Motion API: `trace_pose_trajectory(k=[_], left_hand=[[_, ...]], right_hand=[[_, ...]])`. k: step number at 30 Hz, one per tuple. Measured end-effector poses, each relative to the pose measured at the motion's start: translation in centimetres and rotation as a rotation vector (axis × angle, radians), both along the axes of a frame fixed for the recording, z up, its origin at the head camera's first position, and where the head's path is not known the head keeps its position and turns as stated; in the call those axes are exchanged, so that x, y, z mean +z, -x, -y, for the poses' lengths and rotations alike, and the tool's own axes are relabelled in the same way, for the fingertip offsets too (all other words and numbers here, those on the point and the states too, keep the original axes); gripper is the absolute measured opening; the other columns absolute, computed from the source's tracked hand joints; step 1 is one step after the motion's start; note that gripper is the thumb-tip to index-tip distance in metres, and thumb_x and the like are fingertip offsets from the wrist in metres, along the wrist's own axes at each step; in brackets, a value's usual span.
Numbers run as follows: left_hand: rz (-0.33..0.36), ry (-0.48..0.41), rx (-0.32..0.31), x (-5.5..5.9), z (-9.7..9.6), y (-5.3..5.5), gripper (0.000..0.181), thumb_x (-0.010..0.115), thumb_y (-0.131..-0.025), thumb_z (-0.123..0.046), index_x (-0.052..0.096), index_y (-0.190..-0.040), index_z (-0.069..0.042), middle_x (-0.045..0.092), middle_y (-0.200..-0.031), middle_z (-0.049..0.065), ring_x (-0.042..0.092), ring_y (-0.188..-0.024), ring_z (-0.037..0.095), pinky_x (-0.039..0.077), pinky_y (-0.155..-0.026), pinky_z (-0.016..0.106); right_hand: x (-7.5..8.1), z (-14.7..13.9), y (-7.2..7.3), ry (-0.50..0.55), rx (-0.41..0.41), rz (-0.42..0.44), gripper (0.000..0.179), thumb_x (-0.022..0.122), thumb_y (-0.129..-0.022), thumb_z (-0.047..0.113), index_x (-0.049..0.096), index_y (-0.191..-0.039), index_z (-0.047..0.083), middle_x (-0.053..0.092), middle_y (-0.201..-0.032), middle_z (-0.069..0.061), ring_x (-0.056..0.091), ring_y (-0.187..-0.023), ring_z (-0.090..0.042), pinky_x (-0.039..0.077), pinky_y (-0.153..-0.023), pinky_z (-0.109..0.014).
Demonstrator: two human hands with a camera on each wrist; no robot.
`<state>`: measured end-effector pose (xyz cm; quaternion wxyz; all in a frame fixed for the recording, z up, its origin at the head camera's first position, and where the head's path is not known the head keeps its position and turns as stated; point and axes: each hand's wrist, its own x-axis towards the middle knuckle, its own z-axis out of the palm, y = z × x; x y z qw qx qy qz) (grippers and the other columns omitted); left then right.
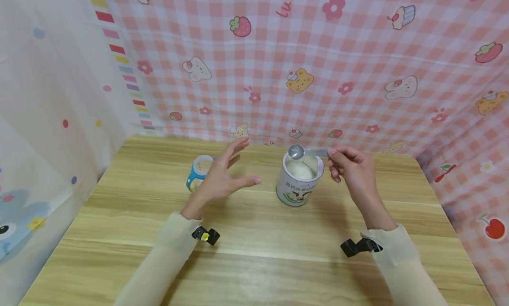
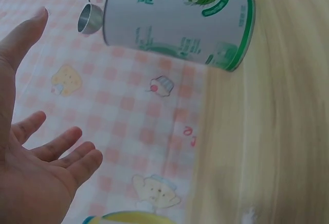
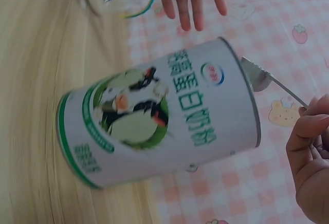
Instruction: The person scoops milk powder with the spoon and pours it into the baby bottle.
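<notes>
My right hand (image 1: 355, 171) pinches the end of a metal measuring spoon's handle between thumb and fingers. The measuring spoon (image 1: 296, 152) spans the open mouth of a milk powder can (image 1: 294, 191), its round bowl over the left rim. No powder shows in the bowl. White powder (image 1: 300, 170) lies inside the can, which stands upright and has a cow on its label. To the can's left, my left hand (image 1: 220, 175) is in the air with fingers spread and nothing in them. Behind its wrist stands a blue-trimmed clear cup (image 1: 195, 175), partly hidden by that hand.
The wooden table (image 1: 254, 262) runs up to a pink checked cloth (image 1: 254, 76) hanging at the back and right. A pale patterned curtain (image 1: 51, 120) hangs along the left side.
</notes>
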<state>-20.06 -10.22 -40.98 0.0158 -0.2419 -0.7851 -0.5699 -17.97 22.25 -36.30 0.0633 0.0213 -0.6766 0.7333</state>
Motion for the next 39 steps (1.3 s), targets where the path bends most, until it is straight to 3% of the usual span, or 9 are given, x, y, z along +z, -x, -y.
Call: trace_pose_trajectory(k=[8, 13, 20, 27, 39], left_hand=[[0.060, 0.023, -0.020, -1.1, -2.0, -0.1, 0.098, 0.091, -0.079, -0.028, 0.032, -0.158, -0.035, 0.040, -0.162, -0.006, 0.036, -0.152, 0.015, 0.037, -0.125, 0.045], [0.095, 0.027, -0.041, -2.0, -3.4, 0.1, 0.101, 0.091, -0.079, -0.030, 0.031, -0.158, -0.036, 0.042, -0.161, 0.000, 0.037, -0.151, 0.020, 0.038, -0.124, 0.044], [0.140, 0.014, -0.065, -3.0, -5.0, 0.5, 0.102, 0.092, -0.078, -0.029, 0.030, -0.159, -0.033, 0.043, -0.160, 0.000, 0.039, -0.150, 0.022, 0.039, -0.124, 0.043], [0.151, 0.016, -0.098, -4.3, -6.3, 0.9, 0.103, 0.092, -0.077, -0.036, 0.030, -0.159, -0.034, 0.043, -0.159, 0.006, 0.042, -0.148, 0.032, 0.040, -0.122, 0.046], [0.125, 0.039, -0.157, -4.9, -8.3, 1.8, 0.106, 0.091, -0.079, -0.031, 0.025, -0.162, -0.032, 0.046, -0.157, -0.004, 0.043, -0.146, 0.018, 0.042, -0.121, 0.047]], right_hand=[[-0.9, -0.4, 0.3, -0.274, -0.061, -0.056, 0.025, 0.068, -0.099, 0.014, 0.068, -0.097, -0.011, 0.065, -0.068, 0.003, 0.055, -0.050, -0.008, 0.048, -0.042, -0.021], [-1.4, -0.5, 0.6, -0.433, -0.065, -0.104, 0.023, 0.066, -0.101, 0.016, 0.072, -0.098, -0.006, 0.065, -0.068, 0.006, 0.055, -0.051, -0.008, 0.047, -0.042, -0.021], [-1.9, -0.3, 0.6, -0.602, -0.091, -0.160, 0.021, 0.066, -0.101, 0.019, 0.075, -0.096, 0.001, 0.065, -0.070, -0.003, 0.056, -0.054, -0.008, 0.046, -0.043, -0.021], [-2.3, -0.2, 0.8, -0.727, -0.101, -0.322, 0.016, 0.067, -0.100, 0.015, 0.076, -0.093, 0.003, 0.067, -0.069, -0.010, 0.056, -0.052, -0.008, 0.046, -0.043, -0.019], [-2.7, -0.5, 1.4, -0.865, -0.081, -0.593, 0.007, 0.071, -0.093, 0.002, 0.077, -0.089, 0.002, 0.068, -0.067, -0.004, 0.049, -0.052, -0.007, 0.038, -0.047, -0.012]])
